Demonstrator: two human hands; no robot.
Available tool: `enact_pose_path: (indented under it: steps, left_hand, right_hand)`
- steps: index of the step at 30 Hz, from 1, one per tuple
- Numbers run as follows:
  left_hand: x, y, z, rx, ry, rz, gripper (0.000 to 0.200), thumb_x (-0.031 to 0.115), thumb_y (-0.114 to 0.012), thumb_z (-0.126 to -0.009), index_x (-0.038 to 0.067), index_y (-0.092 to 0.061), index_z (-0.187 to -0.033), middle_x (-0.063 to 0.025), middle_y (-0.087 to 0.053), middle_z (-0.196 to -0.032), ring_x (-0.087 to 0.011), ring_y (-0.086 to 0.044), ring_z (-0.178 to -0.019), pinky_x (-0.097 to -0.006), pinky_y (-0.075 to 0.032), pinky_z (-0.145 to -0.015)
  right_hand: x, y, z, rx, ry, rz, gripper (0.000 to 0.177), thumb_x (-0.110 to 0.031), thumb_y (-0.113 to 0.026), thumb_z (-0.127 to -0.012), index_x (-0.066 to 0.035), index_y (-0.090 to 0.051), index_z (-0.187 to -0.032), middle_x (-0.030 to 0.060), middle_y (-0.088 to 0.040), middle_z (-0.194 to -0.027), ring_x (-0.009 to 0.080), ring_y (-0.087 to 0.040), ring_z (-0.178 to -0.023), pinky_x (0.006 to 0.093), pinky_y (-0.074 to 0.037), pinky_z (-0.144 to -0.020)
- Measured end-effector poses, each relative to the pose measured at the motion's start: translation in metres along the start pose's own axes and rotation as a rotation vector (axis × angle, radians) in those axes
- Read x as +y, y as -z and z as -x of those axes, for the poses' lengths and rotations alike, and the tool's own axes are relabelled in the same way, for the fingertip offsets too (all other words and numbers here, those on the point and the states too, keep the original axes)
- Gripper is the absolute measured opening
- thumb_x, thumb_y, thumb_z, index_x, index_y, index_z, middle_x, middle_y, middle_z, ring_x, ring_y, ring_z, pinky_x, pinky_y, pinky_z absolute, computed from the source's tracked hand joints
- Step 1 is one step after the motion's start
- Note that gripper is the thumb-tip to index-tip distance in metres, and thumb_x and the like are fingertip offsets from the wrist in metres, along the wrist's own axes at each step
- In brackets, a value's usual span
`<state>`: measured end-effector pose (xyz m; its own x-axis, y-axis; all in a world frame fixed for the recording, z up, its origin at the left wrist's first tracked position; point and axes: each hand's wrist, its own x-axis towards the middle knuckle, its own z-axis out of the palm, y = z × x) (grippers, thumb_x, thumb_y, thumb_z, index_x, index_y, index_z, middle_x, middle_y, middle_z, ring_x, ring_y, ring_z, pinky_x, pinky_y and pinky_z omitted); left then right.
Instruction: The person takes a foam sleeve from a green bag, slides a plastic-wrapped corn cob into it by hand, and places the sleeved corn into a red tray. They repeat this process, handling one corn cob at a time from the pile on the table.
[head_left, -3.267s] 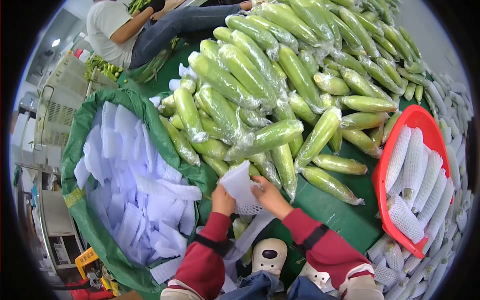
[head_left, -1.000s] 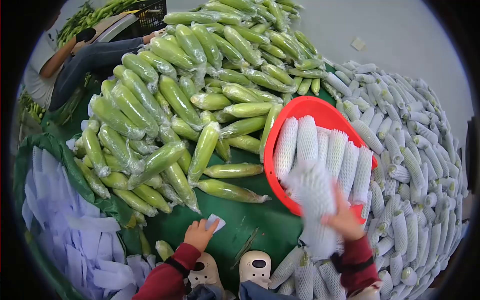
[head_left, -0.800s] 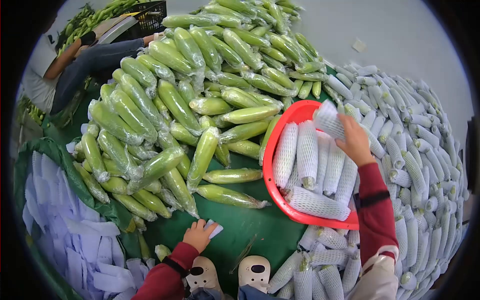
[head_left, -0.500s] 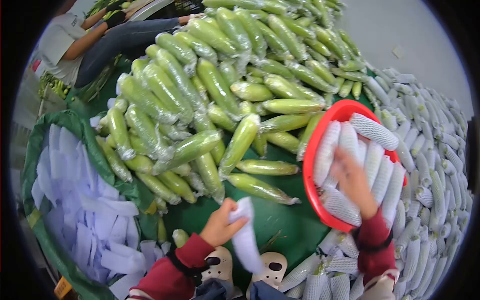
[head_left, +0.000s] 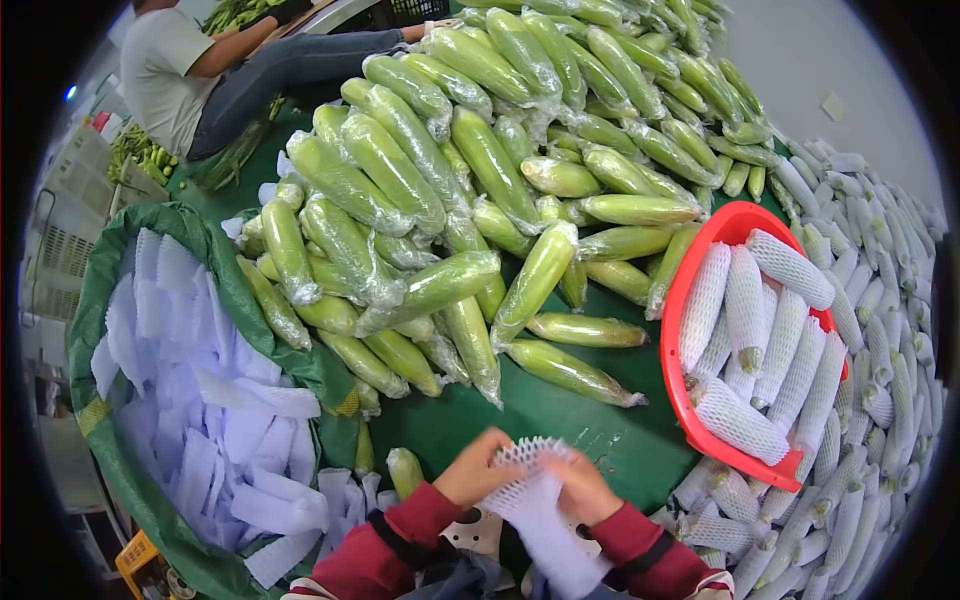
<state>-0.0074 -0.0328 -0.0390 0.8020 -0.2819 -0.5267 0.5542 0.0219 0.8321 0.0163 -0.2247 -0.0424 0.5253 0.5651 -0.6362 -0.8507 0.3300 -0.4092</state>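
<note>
Low in front of me, a white foam net sleeve hangs between my two hands, its upper end spread wide. My left hand grips one side of that rim with closed fingers. On the other side, my right hand pinches the rim, slightly blurred. Just beyond the hands lie film-wrapped green corn cobs; the closest is a single corn cob on the green floor. To the right, a red basket holds several cobs in white net sleeves, such as a sleeved cob at its top.
At left stands a green sack full of flat foam sleeves. A large heap of wrapped corn rises ahead. Sleeved cobs are piled along the right. Another person sits at upper left, near crates.
My right hand has left the red basket and come over to the foam sleeve. The sleeve, previously flat in my left hand alone, is now spread at its top. The view has shifted slightly.
</note>
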Motion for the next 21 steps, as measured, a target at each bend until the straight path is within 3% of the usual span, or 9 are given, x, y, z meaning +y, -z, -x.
enact_pose_path:
  steps: [2,3,5,6,8,10,13,18,21]
  left_hand:
    - [-0.013,0.011,0.000,-0.499,0.223,0.095,0.018,0.014,-0.067,-0.083,0.002,-0.059,-0.094,0.0009,-0.061,-0.089,-0.0052,-0.051,-0.087,-0.0267,-0.045,-0.076]
    - [0.006,0.009,0.007,-0.521,0.166,0.120,0.031,0.010,-0.067,-0.081,0.002,-0.060,-0.110,-0.0021,-0.063,-0.093,-0.0075,-0.054,-0.089,-0.0258,-0.045,-0.081]
    - [0.010,0.023,-0.002,-0.239,0.074,0.454,0.028,0.005,-0.064,-0.080,0.003,-0.060,-0.108,-0.0032,-0.064,-0.093,-0.0098,-0.056,-0.091,-0.0271,-0.045,-0.081]
    - [0.011,0.034,-0.009,-0.092,0.022,0.612,0.028,0.002,-0.062,-0.079,0.003,-0.060,-0.106,-0.0038,-0.064,-0.093,-0.0110,-0.057,-0.093,-0.0278,-0.046,-0.082]
    - [0.007,0.069,-0.041,0.369,-0.127,-0.357,0.037,-0.003,-0.055,-0.078,0.004,-0.058,-0.114,-0.0119,-0.063,-0.086,-0.0223,-0.062,-0.089,-0.0333,-0.047,-0.078]
    - [0.003,0.086,-0.075,0.586,-0.515,-0.766,0.053,-0.007,-0.050,-0.075,0.009,-0.051,-0.125,-0.0210,-0.059,-0.082,-0.0369,-0.061,-0.082,-0.0403,-0.047,-0.073]
    - [0.014,0.075,-0.085,0.547,-0.274,-0.842,0.063,-0.009,-0.046,-0.074,0.011,-0.044,-0.133,-0.0245,-0.060,-0.095,-0.0439,-0.059,-0.091,-0.0390,-0.048,-0.079]
    - [0.049,0.038,-0.013,0.314,-0.308,-0.406,0.048,0.001,-0.050,-0.086,0.007,-0.045,-0.133,-0.0252,-0.057,-0.116,-0.0333,-0.056,-0.111,-0.0327,-0.043,-0.094]
    - [0.012,-0.008,0.002,0.308,-0.134,0.279,0.033,0.001,-0.044,-0.092,-0.004,-0.052,-0.123,-0.0100,-0.065,-0.105,-0.0181,-0.061,-0.095,-0.0291,-0.046,-0.088]
  right_hand:
    - [-0.007,0.015,-0.020,-0.077,0.001,-0.223,0.025,-0.017,-0.053,-0.094,-0.002,-0.056,-0.114,0.0069,-0.063,-0.108,0.0149,-0.061,-0.092,0.0333,-0.050,-0.082]
    - [-0.004,0.023,-0.026,-0.171,-0.073,-0.275,0.027,-0.018,-0.053,-0.094,-0.002,-0.055,-0.115,0.0074,-0.062,-0.110,0.0154,-0.061,-0.094,0.0335,-0.050,-0.083]
    - [-0.003,0.025,-0.031,-0.267,-0.202,-0.182,0.035,-0.018,-0.056,-0.092,-0.002,-0.051,-0.123,0.0077,-0.060,-0.116,0.0169,-0.059,-0.102,0.0326,-0.047,-0.090]
    - [-0.007,0.027,-0.047,-0.349,-0.225,0.247,0.039,-0.011,-0.054,-0.092,-0.002,-0.046,-0.129,0.0068,-0.058,-0.120,0.0162,-0.056,-0.107,0.0300,-0.044,-0.094]
    - [-0.002,0.019,-0.067,-0.033,0.232,0.393,0.038,-0.003,-0.048,-0.090,-0.001,-0.047,-0.129,0.0056,-0.058,-0.119,0.0144,-0.055,-0.106,0.0283,-0.044,-0.092]
    - [-0.002,0.027,-0.115,0.042,0.186,0.317,0.039,-0.001,-0.044,-0.088,0.001,-0.049,-0.126,0.0064,-0.058,-0.117,0.0140,-0.055,-0.105,0.0269,-0.043,-0.090]
    - [0.004,-0.003,-0.138,0.252,0.147,0.255,0.040,0.002,-0.040,-0.084,0.002,-0.050,-0.123,0.0081,-0.059,-0.113,0.0155,-0.055,-0.102,0.0264,-0.044,-0.088]
    - [0.003,-0.014,-0.060,0.022,0.355,0.186,0.022,-0.003,-0.051,-0.084,-0.003,-0.052,-0.106,0.0037,-0.059,-0.095,0.0125,-0.055,-0.086,0.0281,-0.046,-0.080]
    - [0.023,-0.020,-0.029,0.305,0.613,0.361,0.021,-0.001,-0.061,-0.079,-0.004,-0.051,-0.097,0.0023,-0.056,-0.089,0.0085,-0.052,-0.084,0.0254,-0.044,-0.076]
